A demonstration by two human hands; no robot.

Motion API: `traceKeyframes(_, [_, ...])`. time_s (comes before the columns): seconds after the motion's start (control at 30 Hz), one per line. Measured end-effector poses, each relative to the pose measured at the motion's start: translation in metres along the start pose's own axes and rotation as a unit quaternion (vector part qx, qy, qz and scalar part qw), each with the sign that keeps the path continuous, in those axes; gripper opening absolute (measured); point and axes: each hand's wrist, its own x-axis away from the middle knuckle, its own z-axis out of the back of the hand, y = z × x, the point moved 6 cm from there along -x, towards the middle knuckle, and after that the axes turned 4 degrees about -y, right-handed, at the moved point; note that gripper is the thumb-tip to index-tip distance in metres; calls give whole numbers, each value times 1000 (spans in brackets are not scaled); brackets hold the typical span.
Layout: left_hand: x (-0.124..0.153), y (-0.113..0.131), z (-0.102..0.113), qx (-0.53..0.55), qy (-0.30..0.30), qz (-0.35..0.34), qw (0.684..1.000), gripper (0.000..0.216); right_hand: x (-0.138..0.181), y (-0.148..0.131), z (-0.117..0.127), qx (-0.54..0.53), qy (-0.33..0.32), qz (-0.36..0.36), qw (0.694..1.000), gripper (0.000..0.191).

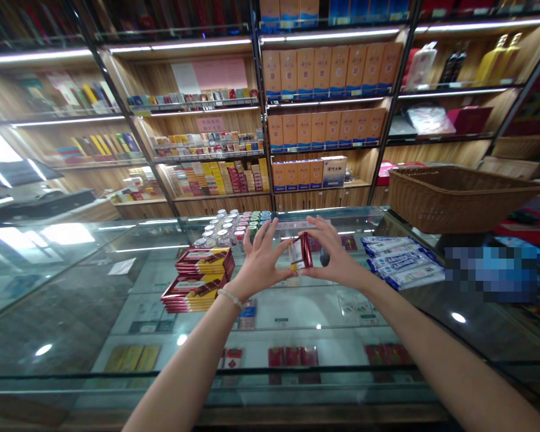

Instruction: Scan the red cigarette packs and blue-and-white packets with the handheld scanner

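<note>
Packet [301, 252]: glossy dark-red wrapper, pale panel on the face turned left, a patch of yellow low down. Stands roughly upright, leaning slightly. Held off the glass counter [315, 307], between left hand [261, 264] and right hand [333, 255], seen toward counter's far edge. Single or several layers: unclear.

Dark red and white mark the held packet [302, 251] I view remotely, with yellow at its lower end. On the green-tinted glass counter [146, 294], the stacks [195, 284] show red and yellow, printed with brown bars. Along its far edge run jars [240, 231] in white, pink, green and blue; toward the right edge, packs [402, 262] in blue and white. By the far right corner, the basket [459, 207] shows a brown weave.
</note>
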Motion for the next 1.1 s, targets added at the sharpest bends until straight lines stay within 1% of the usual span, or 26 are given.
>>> traceKeyframes(0.07, [0, -5, 1, -13, -2, 4, 1000, 88, 1, -1, 4, 34, 29, -8, 999, 77])
traceKeyframes(0.1, [0, -7, 3, -18, 1, 7, 1000, 91, 1, -2, 7, 57, 45, -13, 997, 74])
traceKeyframes(0.13, [0, -10, 6, -21, 8, 12, 1000, 88, 2, -4, 9, 86, 62, -17, 994, 71])
traceKeyframes(0.17, [0, -12, 10, -21, 21, 20, 999, 78, 3, -6, 11, 117, 80, -18, 990, 66])
traceKeyframes(0.27, [1, -15, 25, -3, 78, 61, 995, 36, 4, -16, 12, 215, 129, -6, 968, 57])
traceKeyframes(0.3, [2, -14, 29, 6, 96, 75, 993, 29, 5, -20, 11, 245, 138, -1, 960, 55])
traceKeyframes(0.37, [2, -7, 35, 22, 119, 88, 989, 25, 4, -26, 7, 295, 141, 7, 945, 53])
traceKeyframes(0.47, [1, 6, 37, 34, 140, 91, 985, 27, 2, -32, -1, 343, 123, 14, 931, 52])
traceKeyframes(0.6, [0, 16, 35, 45, 147, 98, 983, 28, 1, -37, -9, 360, 115, 25, 926, 48])
traceKeyframes(0.73, [-1, 21, 33, 56, 143, 104, 983, 20, 1, -39, -14, 352, 108, 31, 929, 47])
traceKeyframes(0.87, [-2, 22, 31, 77, 138, 126, 979, 14, 1, -39, -16, 355, 106, 35, 928, 51])
traceKeyframes(0.93, [-3, 18, 30, 91, 141, 147, 975, 13, 1, -35, -16, 346, 107, 31, 932, 55])
traceKeyframes(1.1, [-3, -2, 33, 122, 144, 199, 962, 14, 5, -14, -10, 313, 112, 2, 943, 83])
